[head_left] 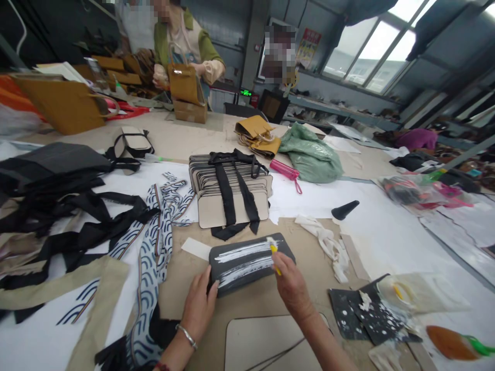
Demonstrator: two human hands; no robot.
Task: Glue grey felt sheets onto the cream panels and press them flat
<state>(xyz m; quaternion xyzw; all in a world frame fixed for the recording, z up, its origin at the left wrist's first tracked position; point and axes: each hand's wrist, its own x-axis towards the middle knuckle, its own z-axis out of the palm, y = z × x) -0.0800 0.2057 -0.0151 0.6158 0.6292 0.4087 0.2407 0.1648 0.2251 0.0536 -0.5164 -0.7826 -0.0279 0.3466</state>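
Observation:
A dark rectangular panel (pixel 247 273) with rounded corners lies on a brown board, with two white glue-like streaks along its face. At the panel's left end, my left hand (pixel 196 301) grips the edge, thumb on top near the lower corner. My right hand (pixel 291 282) is closed around a small yellow-handled brush (pixel 275 257), its white-coated tip touching the panel's upper right part. Just behind stands a stack of beige, dark-edged panels (pixel 203 206) with black straps (pixel 226 193) draped over it. A white strip (pixel 196 249) lies beside the panel's upper left corner.
Patterned fabric strips (pixel 149 273) and black straps spread over the left side. A beige panel (pixel 247 335) lies in front. On the right are a glue container (pixel 404 293), glue-spotted dark pieces (pixel 351 314) and an orange bottle (pixel 450 342). A person (pixel 189 51) handles a tan handbag (pixel 184 85) across the table.

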